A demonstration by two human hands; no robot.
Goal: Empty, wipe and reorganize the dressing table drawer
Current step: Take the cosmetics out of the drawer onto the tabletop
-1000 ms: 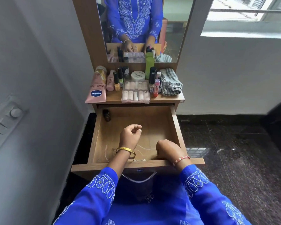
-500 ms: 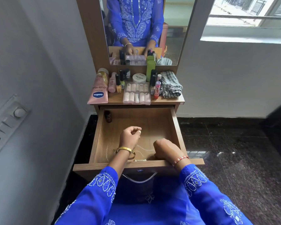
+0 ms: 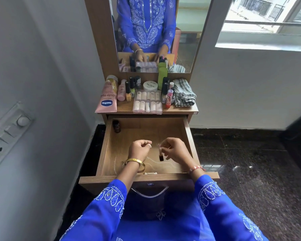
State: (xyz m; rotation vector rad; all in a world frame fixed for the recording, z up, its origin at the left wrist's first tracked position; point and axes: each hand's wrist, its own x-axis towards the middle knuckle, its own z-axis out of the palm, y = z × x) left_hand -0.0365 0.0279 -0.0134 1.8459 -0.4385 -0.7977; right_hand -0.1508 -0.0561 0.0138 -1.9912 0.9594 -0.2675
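I see my left hand (image 3: 139, 149) curled empty and my right hand (image 3: 174, 150) pinching a small dark object (image 3: 161, 157) over the drawer (image 3: 188, 133), one brown bottle (image 3: 116, 126) behind.

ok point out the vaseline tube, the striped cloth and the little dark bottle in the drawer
vaseline tube (image 3: 106, 98), head view, label area
striped cloth (image 3: 183, 93), head view, folded middle
little dark bottle (image 3: 116, 126), head view, body

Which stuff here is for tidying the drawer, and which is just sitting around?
For the job:
drawer
small dark bottle
striped cloth
Vaseline tube
nail box
left hand
right hand

Just sitting around:
mirror
wall switches
window
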